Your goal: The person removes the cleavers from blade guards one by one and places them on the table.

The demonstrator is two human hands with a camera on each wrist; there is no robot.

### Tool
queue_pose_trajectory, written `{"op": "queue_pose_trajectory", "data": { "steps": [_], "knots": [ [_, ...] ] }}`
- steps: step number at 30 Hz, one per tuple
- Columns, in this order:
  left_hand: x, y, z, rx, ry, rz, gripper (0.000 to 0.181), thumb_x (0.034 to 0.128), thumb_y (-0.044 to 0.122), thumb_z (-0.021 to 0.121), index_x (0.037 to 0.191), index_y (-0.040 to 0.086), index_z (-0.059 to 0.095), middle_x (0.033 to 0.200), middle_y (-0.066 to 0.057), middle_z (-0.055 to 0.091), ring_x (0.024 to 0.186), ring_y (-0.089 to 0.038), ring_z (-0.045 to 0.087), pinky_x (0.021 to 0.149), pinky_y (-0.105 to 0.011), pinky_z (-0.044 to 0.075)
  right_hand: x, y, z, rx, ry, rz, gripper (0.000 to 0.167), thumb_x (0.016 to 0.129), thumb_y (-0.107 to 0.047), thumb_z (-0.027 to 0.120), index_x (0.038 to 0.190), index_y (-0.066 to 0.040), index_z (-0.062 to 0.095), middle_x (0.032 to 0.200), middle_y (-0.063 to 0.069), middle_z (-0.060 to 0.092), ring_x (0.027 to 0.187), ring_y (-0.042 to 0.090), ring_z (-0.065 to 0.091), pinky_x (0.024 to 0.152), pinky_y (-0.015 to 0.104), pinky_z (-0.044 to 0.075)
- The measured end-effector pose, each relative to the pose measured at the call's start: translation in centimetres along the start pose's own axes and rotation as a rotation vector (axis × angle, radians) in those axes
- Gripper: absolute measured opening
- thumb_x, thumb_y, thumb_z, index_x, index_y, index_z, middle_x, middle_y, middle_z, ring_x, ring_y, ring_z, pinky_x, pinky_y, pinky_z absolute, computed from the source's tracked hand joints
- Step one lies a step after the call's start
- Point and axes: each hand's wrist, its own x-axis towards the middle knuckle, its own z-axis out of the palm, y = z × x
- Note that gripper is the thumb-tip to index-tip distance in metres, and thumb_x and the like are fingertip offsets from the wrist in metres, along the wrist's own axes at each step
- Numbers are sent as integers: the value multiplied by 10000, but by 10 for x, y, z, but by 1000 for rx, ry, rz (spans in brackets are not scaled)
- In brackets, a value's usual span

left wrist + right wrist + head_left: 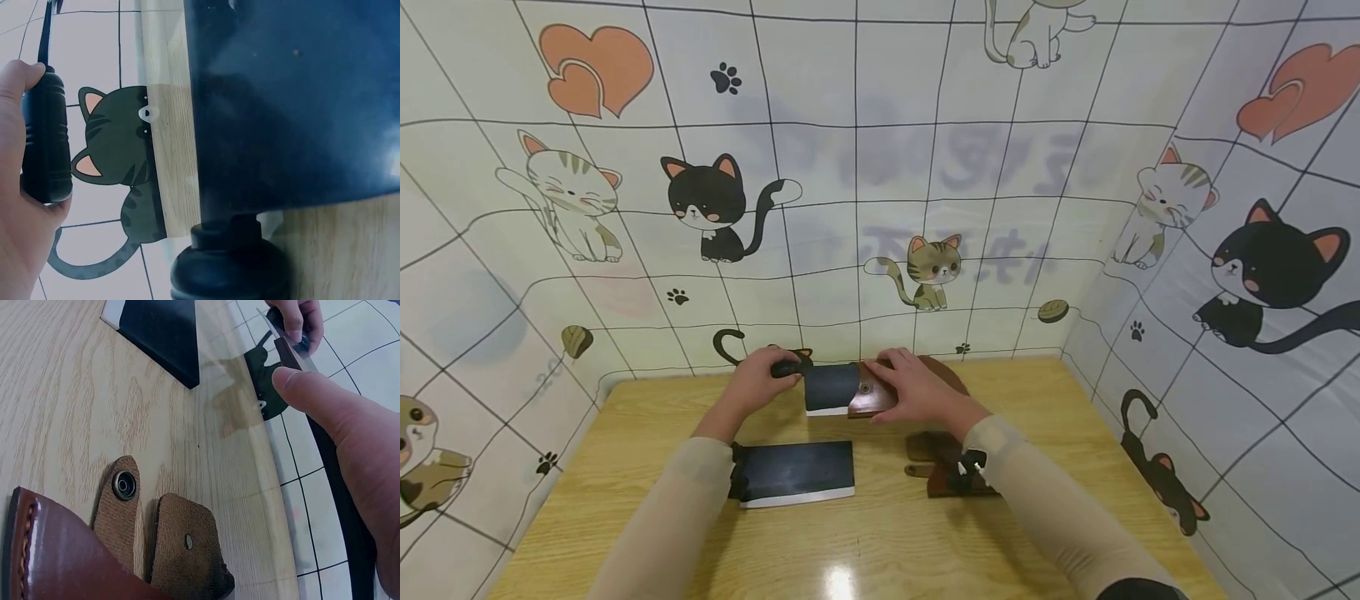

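Observation:
My left hand [758,383] grips the black handle [47,140] of a cleaver [831,387] near the table's back edge. The cleaver's dark blade has a pale cutting edge toward me, and its right part is hidden inside a brown leather sheath [865,403]. My right hand [919,390] holds that sheath, its thumb on the near side in the right wrist view. Closer to me, a second cleaver [797,471] lies flat, its black handle partly behind my left wrist. A second brown leather sheath [69,550] lies under my right forearm, with a snap strap [119,506] and a flap [185,547].
The wooden table [857,542] is light yellow and glossy. White sheeting [820,167] with grid lines and printed cats stands right behind it and along both sides.

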Motion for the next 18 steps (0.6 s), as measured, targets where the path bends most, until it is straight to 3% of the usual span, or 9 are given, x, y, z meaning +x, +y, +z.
{"op": "queue_pose_trajectory", "data": {
  "steps": [7, 18],
  "knots": [
    [0, 3, 1, 49, 3, 14, 334, 1036, 256, 815, 1321, 83, 783, 1272, -118, 741, 1197, -383, 685, 1003, -600, 547, 0, -1, -1, 19, 9, 6, 1105, 849, -600, 927, 1717, -139, 422, 1582, 122, 461, 1461, 308, 408, 1204, 525, 410],
    [2, 2, 3, 33, 23, 40, 331, 1054, 227, 792, 1338, 58, 779, 1273, -128, 745, 1202, -400, 653, 983, -590, 554, 2, -2, -1, 12, 2, 35, 1116, 849, -630, 915, 1721, -147, 415, 1595, 108, 451, 1468, 296, 403, 1213, 512, 410]
  ]
}}
